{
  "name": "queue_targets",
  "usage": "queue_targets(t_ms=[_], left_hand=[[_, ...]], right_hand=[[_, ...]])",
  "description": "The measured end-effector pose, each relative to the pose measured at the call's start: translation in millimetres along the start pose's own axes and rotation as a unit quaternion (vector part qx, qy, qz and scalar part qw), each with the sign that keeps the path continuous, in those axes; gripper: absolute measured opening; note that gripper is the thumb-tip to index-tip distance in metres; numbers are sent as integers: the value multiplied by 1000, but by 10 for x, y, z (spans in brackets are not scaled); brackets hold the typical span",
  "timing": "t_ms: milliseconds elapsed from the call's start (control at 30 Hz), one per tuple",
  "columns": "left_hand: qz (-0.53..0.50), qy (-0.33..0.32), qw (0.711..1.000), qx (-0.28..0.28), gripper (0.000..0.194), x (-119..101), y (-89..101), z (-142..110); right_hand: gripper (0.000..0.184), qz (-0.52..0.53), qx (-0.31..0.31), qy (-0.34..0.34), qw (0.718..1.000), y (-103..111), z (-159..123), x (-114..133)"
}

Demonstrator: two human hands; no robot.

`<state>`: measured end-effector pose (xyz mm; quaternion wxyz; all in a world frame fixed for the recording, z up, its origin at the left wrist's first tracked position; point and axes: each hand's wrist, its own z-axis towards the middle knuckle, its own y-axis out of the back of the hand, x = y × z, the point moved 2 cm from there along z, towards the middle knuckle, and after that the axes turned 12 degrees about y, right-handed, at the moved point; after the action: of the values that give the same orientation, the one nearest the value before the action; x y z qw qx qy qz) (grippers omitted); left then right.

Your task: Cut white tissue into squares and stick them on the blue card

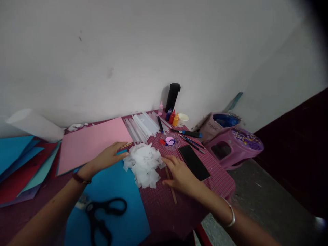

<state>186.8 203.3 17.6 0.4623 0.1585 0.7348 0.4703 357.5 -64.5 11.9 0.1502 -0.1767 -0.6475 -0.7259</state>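
I'm standing here, watching a red checked bench (217, 186) carrying lots of paper. A big blue sheet (128, 186) is lying on it, close to the person. A pink sheet (99, 136) is lying behind the blue sheet, to its left. Long pale strips (143, 124) are resting past the far end of the blue sheet, and they're looking whole. The black scissors (89, 207) are lying on the near part of the blue sheet, and no hand is using them.

The right hand (180, 174) is curving just off the blue sheet's right side; its grip is loose and open. The left hand (112, 156) is reaching over the blue sheet's far end, and its grip is looking open too.

Between the hands, a heap of white bits (145, 165) is sitting partly on the blue sheet's far right edge and partly on the bench. Fingers are touching its sides. So the small bits are looking done and gathered, while the strips are looking left as they are. I'm not seeing how many more bits are needed. A thin wooden stick (174, 195) is lying right of the blue sheet.
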Motion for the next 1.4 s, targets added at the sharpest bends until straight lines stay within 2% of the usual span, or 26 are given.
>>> queue_targets(t_ms=[100, 133, 200, 300, 367, 467, 533, 567, 633, 700, 800, 867, 933, 1133, 1300, 1400], left_hand=[[5, -26, 1000, -12, 49, -78, -48, -118], [5, -34, 999, -17, 47, -103, -65, -156], [8, -44, 999, -26, 44, -123, -92, -213], [9, -40, 999, -35, 41, -81, -84, -247], [11, -40, 999, -28, 47, -50, -50, -262], [41, -57, 997, -19, 77, -105, -52, -349], [80, -56, 995, -32, 97, -228, -163, -468], [102, -49, 993, -41, 103, -308, -262, -543], [148, -14, 988, -50, 103, -475, -520, -696], [181, -8, 982, -63, 94, -627, -783, -820], [195, -19, 974, -117, 86, -732, -995, -858], [194, -18, 971, -142, 89, -702, -986, -772], [182, -3, 974, -138, 95, -613, -900, -621], [128, 11, 991, -43, 112, -340, -617, -105], [99, -18, 995, -2, 108, -299, -546, 138], [64, -32, 997, 1, 93, -351, -603, 190]], right_hand=[[32, -41, 44, 12, 998, -92, -113, 146], [23, -58, 63, 22, 996, -110, -160, 160], [15, -99, 91, 17, 991, -118, -251, 130], [15, -150, 86, -45, 984, -69, -351, 11], [24, -164, 67, -71, 982, -49, -376, -27], [65, -125, 20, -57, 990, -137, -336, 54], [93, -89, -3, -38, 995, -271, -264, 160], [101, -78, -6, -36, 996, -345, -219, 208], [107, -72, -4, -51, 996, -469, -122, 269], [106, -67, -10, -73, 995, -532, -25, 280], [106, -57, -18, -87, 994, -522, 116, 224], [111, -52, -7, -81, 995, -485, 216, 161], [118, -52, 8, -66, 996, -443, 327, 86], [133, -53, 57, -16, 997, -362, 712, -153], [134, -39, 73, 48, 995, -401, 1022, -221], [122, -33, 51, 65, 996, -469, 1114, -219]])
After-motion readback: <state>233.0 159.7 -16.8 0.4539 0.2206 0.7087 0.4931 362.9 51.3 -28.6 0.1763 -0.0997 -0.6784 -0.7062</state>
